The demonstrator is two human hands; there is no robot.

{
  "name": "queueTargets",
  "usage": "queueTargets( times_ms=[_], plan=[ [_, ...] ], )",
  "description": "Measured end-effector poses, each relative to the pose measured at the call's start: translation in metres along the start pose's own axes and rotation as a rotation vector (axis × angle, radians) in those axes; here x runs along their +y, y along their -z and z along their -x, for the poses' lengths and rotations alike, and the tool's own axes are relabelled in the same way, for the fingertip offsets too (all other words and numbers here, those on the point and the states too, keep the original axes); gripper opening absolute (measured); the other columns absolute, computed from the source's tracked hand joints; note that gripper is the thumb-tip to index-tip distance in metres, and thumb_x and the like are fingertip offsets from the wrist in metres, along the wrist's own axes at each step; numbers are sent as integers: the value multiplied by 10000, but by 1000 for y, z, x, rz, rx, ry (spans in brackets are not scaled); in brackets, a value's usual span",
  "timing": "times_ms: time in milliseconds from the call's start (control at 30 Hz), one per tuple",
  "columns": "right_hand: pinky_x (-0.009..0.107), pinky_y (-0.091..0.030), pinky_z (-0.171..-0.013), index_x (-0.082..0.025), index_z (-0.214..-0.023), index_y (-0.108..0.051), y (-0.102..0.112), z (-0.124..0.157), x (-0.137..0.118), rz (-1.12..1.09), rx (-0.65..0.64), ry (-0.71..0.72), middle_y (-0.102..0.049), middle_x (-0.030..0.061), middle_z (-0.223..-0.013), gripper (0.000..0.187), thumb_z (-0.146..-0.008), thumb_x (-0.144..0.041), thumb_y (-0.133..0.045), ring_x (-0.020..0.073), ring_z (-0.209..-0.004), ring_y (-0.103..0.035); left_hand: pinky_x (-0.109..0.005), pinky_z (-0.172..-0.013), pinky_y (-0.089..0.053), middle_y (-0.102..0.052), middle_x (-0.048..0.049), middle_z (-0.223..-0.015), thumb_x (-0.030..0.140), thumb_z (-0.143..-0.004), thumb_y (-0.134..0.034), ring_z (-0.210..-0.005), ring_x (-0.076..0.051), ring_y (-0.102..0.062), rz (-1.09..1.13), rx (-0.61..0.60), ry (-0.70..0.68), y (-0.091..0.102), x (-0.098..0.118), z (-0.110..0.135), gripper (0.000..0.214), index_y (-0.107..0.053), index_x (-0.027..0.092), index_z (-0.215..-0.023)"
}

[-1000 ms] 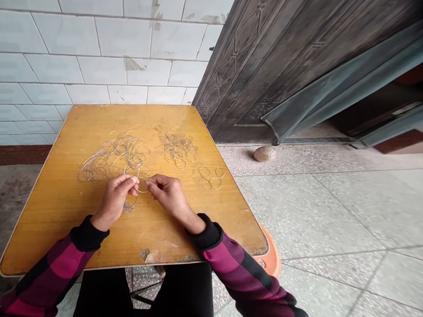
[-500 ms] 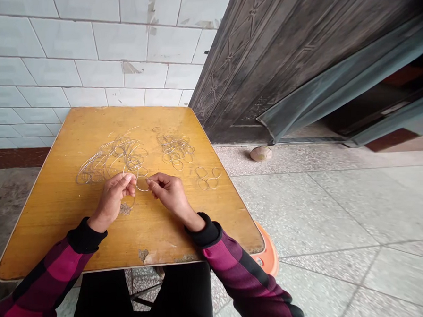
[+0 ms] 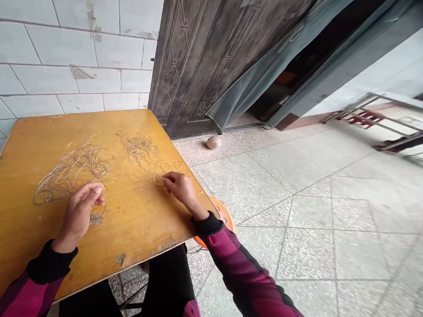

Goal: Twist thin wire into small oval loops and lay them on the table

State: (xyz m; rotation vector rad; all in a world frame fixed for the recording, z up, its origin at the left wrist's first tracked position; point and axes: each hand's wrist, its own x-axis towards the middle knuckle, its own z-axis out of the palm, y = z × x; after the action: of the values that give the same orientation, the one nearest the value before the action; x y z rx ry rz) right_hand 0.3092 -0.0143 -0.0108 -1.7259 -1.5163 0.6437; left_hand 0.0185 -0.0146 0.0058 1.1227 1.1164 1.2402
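- We see a wooden counter [image 3: 140,219] under everything.
- Wire tangle [image 3: 73,168], left side; looks springy, prone to snagging.
- Ring pile [image 3: 140,150], right of the tangle.
- Left hand [image 3: 81,210]: grip narrow; we can't tell if it holds wire.
- Right hand [image 3: 182,188]: grip pinched on a wire ring.
- Wire ring [image 3: 154,178], right side of the counter: we judge it light, thin, bendable; best pinched at the rim, gently.

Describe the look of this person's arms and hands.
The left sleeve and right sleeve are checked in magenta, dark purple and black, each ending in a black cuff. The left hand and right hand are bare, without gloves.
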Motion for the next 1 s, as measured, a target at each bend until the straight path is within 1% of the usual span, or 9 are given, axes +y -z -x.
queueTargets(
  times_ms=[133, 267, 367, 533, 600, 700, 767, 867, 1000],
  plan=[
    [207, -462, -515, -137, -838, -636, -5, -3, 3, 33, -21, -66, -624, -11, -541, 124, -820, -165, -517, 113, -456, -600, -248, -608, -470, -619, -11, -749, 426, -723, -718, -653, -128, -549, -22, -14, 14, -1, 0, 1, 271, -700, 175, -823],
    [208, -462, -504, -141, -866, -626, -8, -3, 5, 87, 3, -90, -634, -7, -541, 106, -830, -172, -531, 122, -452, -608, -246, -602, -466, -604, -6, -716, 420, -721, -721, -657, -132, -542, -6, -27, 3, 0, 2, 1, 262, -698, 176, -814],
    [218, -460, -526, -137, -880, -634, -7, -1, 7, 154, 14, -86, -652, 6, -552, 135, -832, -160, -510, 129, -464, -612, -249, -595, -459, -600, -6, -694, 409, -736, -707, -643, -133, -539, -10, -14, -27, 2, 3, -1, 246, -693, 175, -810],
    [259, -428, -593, -129, -922, -679, -2, 2, 10, 461, 67, 11, -695, 66, -640, 198, -839, -216, -522, 180, -592, -651, -251, -587, -437, -597, 4, -653, 377, -754, -677, -587, -122, -534, -74, 93, -143, 13, 0, -12, 209, -676, 173, -799],
    [266, -409, -585, -137, -942, -689, 1, 5, 9, 511, 94, 46, -706, 77, -672, 231, -851, -262, -517, 192, -610, -656, -243, -547, -407, -579, 17, -614, 371, -757, -664, -539, -110, -507, -115, 162, -191, 18, -1, -16, 198, -668, 177, -796],
    [267, -399, -570, -147, -951, -695, 3, 15, 2, 486, 138, 169, -712, 78, -684, 272, -873, -319, -498, 187, -584, -649, -235, -494, -368, -555, 27, -590, 360, -748, -656, -508, -106, -476, -183, 243, -242, 24, -5, -21, 184, -662, 185, -806],
    [262, -396, -556, -157, -923, -698, 4, 23, -5, 432, 140, 244, -713, 69, -675, 287, -889, -354, -492, 179, -565, -644, -237, -481, -351, -542, 30, -584, 355, -741, -657, -492, -102, -449, -258, 247, -255, 27, -6, -22, 179, -666, 186, -802],
    [250, -409, -548, -167, -898, -698, 2, 35, -18, 347, 77, 340, -715, 50, -673, 272, -901, -356, -501, 159, -553, -644, -243, -509, -354, -556, 21, -608, 339, -744, -654, -521, -107, -456, -369, 250, -298, 31, -7, -23, 165, -678, 189, -807],
    [241, -443, -567, -178, -882, -695, 0, 44, -28, 267, -43, 437, -729, 46, -730, 239, -917, -317, -505, 152, -612, -673, -248, -536, -358, -555, 12, -631, 336, -785, -623, -564, -119, -470, -450, 275, -340, 36, -6, -24, 155, -679, 194, -812]
  ],
)
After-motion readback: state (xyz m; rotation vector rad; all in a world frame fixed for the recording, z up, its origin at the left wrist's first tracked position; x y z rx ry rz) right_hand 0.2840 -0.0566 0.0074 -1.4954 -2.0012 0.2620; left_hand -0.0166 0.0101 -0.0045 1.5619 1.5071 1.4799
